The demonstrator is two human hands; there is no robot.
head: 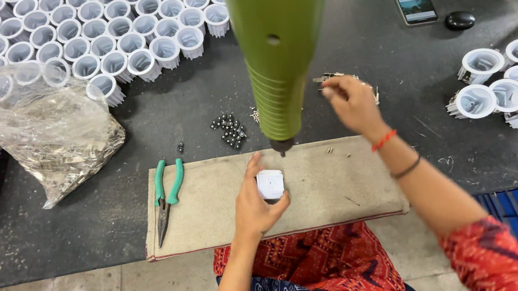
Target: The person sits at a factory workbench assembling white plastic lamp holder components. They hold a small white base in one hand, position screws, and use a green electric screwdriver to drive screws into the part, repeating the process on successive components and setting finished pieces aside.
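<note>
one white housing (pixel 270 183) half hidden in the left hand (pixel 256 204), fingers wrapped round.

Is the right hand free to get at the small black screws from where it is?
Probably yes: the right hand hovers open beyond the hanging green driver, with bare table toward the screws; only the driver stands between.

I see the left hand (pixel 257 204) gripping a small white housing (pixel 270 183) on the beige mat (pixel 339 188), right under the hanging green screwdriver (pixel 279 55) — the right hand (pixel 351 102) reaches toward small metal parts (pixel 328 78), pliers (pixel 167 195) lying to the left.
</note>
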